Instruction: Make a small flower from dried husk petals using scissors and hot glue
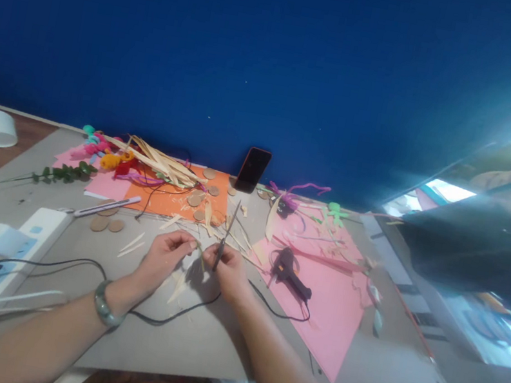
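Note:
My left hand (pixel 166 261), with a jade-like bangle (pixel 105 305) on the wrist, pinches a thin greenish-tan strip (pixel 200 251) over the middle of the table. Close by on the right, my right hand (pixel 232 275) is closed around scissors (pixel 230 228), whose dark blades point away from me. The fingertips of both hands almost meet near the strip, and I cannot tell whether the right fingers also touch it. Pale scraps (pixel 178 286) lie on the table beneath the hands.
A glue gun (pixel 291 273) rests on pink paper (pixel 334 309) at right, its cord crossing below my hands. A power strip (pixel 11 262) lies left. Dried husk strips (pixel 162 163), wooden discs (pixel 100 224) and orange paper (pixel 175 201) lie behind. A phone (pixel 253 169) leans against the wall.

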Available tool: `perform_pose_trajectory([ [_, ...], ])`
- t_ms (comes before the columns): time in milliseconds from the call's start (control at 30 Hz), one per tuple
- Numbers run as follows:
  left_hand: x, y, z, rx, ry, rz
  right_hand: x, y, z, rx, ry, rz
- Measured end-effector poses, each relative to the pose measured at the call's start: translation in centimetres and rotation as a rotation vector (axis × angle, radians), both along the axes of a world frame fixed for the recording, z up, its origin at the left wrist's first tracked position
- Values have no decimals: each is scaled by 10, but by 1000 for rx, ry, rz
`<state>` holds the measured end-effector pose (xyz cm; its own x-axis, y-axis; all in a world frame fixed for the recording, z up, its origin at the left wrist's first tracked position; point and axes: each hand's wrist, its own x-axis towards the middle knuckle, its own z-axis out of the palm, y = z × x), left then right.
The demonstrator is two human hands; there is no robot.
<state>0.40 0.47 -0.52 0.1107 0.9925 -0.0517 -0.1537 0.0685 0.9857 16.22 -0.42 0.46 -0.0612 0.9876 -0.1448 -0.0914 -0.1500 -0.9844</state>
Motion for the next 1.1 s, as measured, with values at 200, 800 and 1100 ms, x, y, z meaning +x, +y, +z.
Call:
perform_pose_trajectory([
  [200, -2, 1, -2, 14, 3, -10, 3, 3, -8, -55, 82, 8],
  [800, -2, 2, -4, -16, -45, 17, 1, 1, 5, 27, -82, -8],
  [1100, -2, 4, -5, -13, -24, 31, -1, 0, 0, 81, -180, 0],
])
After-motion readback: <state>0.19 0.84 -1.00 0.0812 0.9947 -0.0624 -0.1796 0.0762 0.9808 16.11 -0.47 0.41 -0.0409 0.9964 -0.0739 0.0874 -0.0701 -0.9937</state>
